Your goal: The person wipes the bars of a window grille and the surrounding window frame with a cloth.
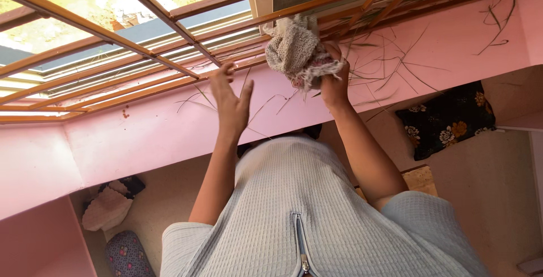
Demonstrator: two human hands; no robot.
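Head view: rag (294,50) in right grip (334,76).

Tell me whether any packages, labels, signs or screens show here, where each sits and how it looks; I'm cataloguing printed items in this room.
None in view: no package, label, sign or screen.
What shows instead: a beige knitted cloth bunched in one hand against the orange window grille; the other hand open beside the pink ledge; a black floral cushion on the floor.
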